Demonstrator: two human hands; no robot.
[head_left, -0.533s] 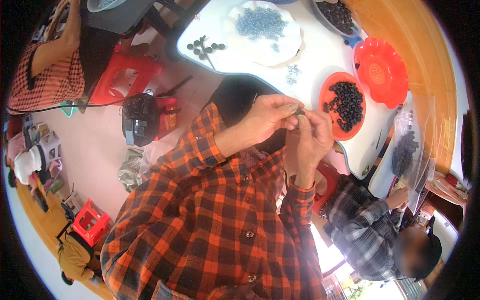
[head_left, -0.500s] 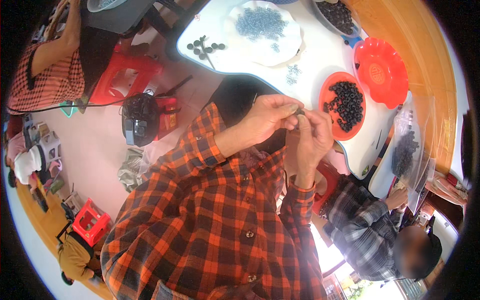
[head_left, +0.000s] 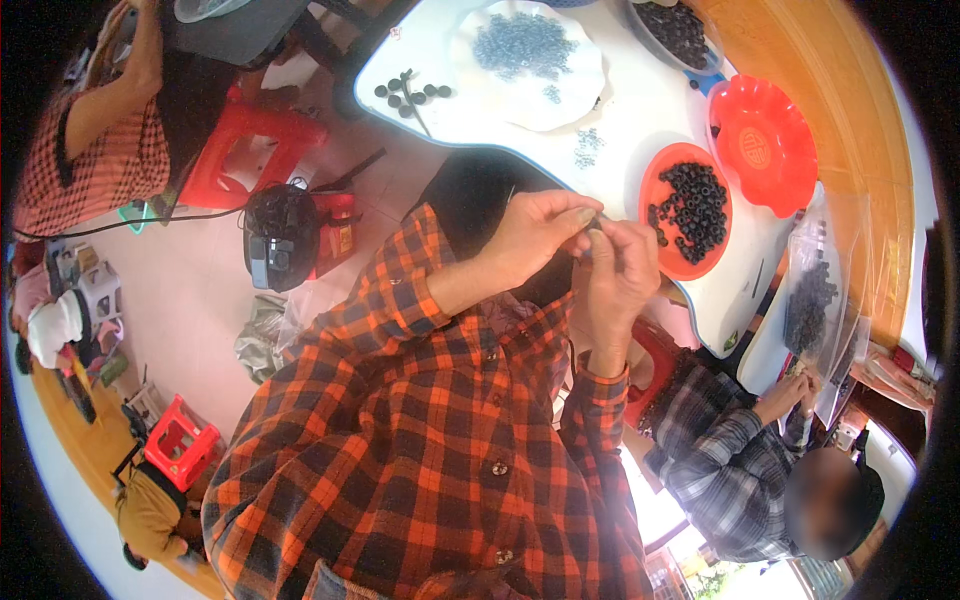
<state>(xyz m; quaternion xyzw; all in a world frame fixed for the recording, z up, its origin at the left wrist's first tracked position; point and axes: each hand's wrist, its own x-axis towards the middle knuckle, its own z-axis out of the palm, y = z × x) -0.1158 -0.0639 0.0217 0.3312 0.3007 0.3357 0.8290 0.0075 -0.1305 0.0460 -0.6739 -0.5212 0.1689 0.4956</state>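
My left hand (head_left: 535, 240) and my right hand (head_left: 622, 272) meet in front of my chest, just off the near edge of the white table (head_left: 640, 120). Thumb and fingers of both are pinched around a small dark piece (head_left: 597, 222), mostly hidden by the fingertips. Nearest to my right hand is an orange-red plate (head_left: 668, 162) with many small black round parts (head_left: 697, 215) on it. Beyond my hands, a white scalloped plate (head_left: 480, 95) holds a heap of small clear bluish pieces (head_left: 520, 45). A few clear pieces (head_left: 588, 147) lie loose on the table.
Several black round caps (head_left: 410, 92) lie at the table's left end. A red scalloped dish (head_left: 765, 140) and a bowl of dark parts (head_left: 675, 35) stand far right. A co-worker in a grey plaid shirt (head_left: 715, 440) sits at right beside a clear bag (head_left: 815, 290). Red stools (head_left: 240, 145) stand left.
My right hand has shifted slightly left and turned, its fingers now curled more over the piece. The co-worker's hands at right have come together.
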